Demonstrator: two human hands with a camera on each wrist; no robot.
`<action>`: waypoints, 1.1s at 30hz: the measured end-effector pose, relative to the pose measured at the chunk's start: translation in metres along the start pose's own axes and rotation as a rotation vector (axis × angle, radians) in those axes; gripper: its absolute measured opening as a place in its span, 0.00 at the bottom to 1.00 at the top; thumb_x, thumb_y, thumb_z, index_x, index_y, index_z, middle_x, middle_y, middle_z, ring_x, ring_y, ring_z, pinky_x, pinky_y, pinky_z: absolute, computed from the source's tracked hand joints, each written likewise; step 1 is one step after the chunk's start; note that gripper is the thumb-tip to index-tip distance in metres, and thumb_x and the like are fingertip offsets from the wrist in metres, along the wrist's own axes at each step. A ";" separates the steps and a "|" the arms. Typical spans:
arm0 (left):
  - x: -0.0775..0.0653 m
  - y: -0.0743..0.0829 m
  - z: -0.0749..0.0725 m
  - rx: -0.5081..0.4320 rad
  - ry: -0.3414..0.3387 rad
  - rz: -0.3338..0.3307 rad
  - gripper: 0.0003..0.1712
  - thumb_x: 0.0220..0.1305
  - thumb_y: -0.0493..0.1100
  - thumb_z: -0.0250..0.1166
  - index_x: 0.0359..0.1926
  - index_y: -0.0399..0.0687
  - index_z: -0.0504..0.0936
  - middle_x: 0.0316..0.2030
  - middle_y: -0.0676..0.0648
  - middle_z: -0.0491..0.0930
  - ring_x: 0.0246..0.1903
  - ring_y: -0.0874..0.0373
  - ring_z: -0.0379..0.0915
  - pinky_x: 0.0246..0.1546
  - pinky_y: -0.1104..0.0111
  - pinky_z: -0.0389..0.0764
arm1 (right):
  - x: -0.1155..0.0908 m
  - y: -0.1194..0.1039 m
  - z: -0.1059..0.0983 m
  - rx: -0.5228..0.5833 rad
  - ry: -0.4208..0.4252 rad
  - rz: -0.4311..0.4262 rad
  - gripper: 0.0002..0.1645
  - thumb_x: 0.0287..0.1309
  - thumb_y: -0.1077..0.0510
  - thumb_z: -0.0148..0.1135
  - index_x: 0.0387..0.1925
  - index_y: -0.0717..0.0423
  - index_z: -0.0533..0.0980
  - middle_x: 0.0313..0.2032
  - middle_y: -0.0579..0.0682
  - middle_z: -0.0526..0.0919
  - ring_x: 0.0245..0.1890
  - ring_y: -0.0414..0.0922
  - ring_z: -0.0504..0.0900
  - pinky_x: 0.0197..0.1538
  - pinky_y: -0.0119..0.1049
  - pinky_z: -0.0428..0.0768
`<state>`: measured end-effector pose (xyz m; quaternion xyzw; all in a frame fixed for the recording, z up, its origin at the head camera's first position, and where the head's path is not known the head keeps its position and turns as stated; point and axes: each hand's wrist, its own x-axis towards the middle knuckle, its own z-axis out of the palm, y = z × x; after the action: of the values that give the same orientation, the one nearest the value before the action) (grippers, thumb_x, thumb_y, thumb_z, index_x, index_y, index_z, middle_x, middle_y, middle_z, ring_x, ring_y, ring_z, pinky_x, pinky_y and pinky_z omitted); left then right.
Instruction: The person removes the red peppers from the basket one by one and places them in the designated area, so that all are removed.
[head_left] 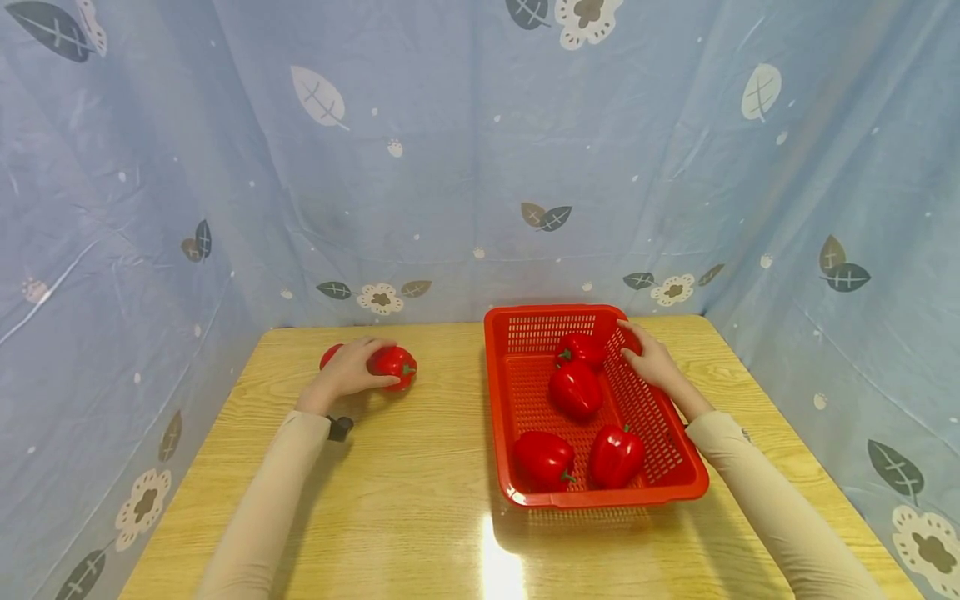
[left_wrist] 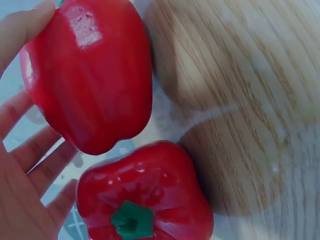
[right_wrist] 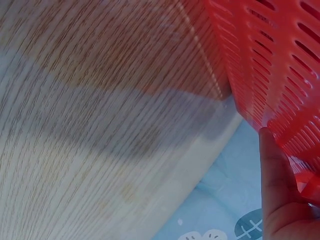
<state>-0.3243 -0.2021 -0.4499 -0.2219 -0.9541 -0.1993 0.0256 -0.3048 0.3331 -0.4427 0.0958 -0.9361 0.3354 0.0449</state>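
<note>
Four red peppers [head_left: 576, 390] lie in the basket [head_left: 600, 498] in the head view; two remain outside, so your work looks more than half done. Your left hand [head_left: 351, 368] is around a fifth pepper [head_left: 393, 367] at the table's left, partly hiding a sixth pepper [head_left: 329, 357]. The left wrist view shows your thumb and fingers gripping the fifth; the sixth sits beside it, unheld. In the right wrist view, your right hand [right_wrist: 280, 195] has one straight finger against the basket's outer wall; I cannot tell whether it grips.
</note>
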 end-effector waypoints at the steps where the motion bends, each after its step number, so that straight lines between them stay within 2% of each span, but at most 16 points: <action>1: 0.000 -0.001 0.000 0.004 0.002 0.006 0.42 0.48 0.63 0.68 0.62 0.52 0.70 0.58 0.43 0.70 0.56 0.46 0.66 0.54 0.49 0.69 | 0.000 0.000 0.000 -0.002 0.000 -0.001 0.33 0.63 0.66 0.48 0.69 0.58 0.53 0.60 0.71 0.63 0.23 0.49 0.70 0.43 0.50 0.69; 9: -0.001 -0.005 -0.001 0.011 -0.003 -0.002 0.42 0.47 0.63 0.69 0.61 0.52 0.70 0.58 0.44 0.71 0.56 0.46 0.66 0.54 0.49 0.69 | 0.000 -0.001 0.000 0.001 0.007 -0.008 0.33 0.62 0.66 0.47 0.68 0.59 0.54 0.61 0.71 0.62 0.31 0.55 0.72 0.46 0.53 0.68; 17: -0.001 -0.007 -0.003 0.014 -0.006 -0.001 0.41 0.48 0.64 0.67 0.61 0.52 0.70 0.58 0.43 0.71 0.57 0.46 0.66 0.55 0.48 0.68 | 0.000 0.001 0.001 0.002 0.006 -0.015 0.33 0.62 0.66 0.47 0.68 0.59 0.53 0.62 0.72 0.60 0.44 0.61 0.70 0.49 0.57 0.68; 29: 0.000 -0.007 -0.004 0.052 -0.008 -0.023 0.41 0.49 0.65 0.66 0.61 0.52 0.71 0.57 0.42 0.71 0.56 0.45 0.67 0.56 0.46 0.65 | 0.000 0.001 0.002 0.018 0.021 -0.013 0.32 0.62 0.66 0.48 0.68 0.59 0.55 0.61 0.71 0.62 0.45 0.62 0.70 0.53 0.59 0.67; 33: 0.001 -0.007 -0.004 0.068 -0.011 -0.022 0.42 0.50 0.66 0.65 0.62 0.51 0.70 0.57 0.41 0.71 0.56 0.44 0.67 0.56 0.44 0.64 | -0.001 0.001 0.002 0.016 0.021 -0.018 0.33 0.62 0.66 0.48 0.68 0.58 0.55 0.62 0.71 0.61 0.42 0.60 0.70 0.51 0.57 0.67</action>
<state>-0.3279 -0.2092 -0.4485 -0.2116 -0.9628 -0.1660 0.0257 -0.3043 0.3326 -0.4443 0.1008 -0.9319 0.3436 0.0571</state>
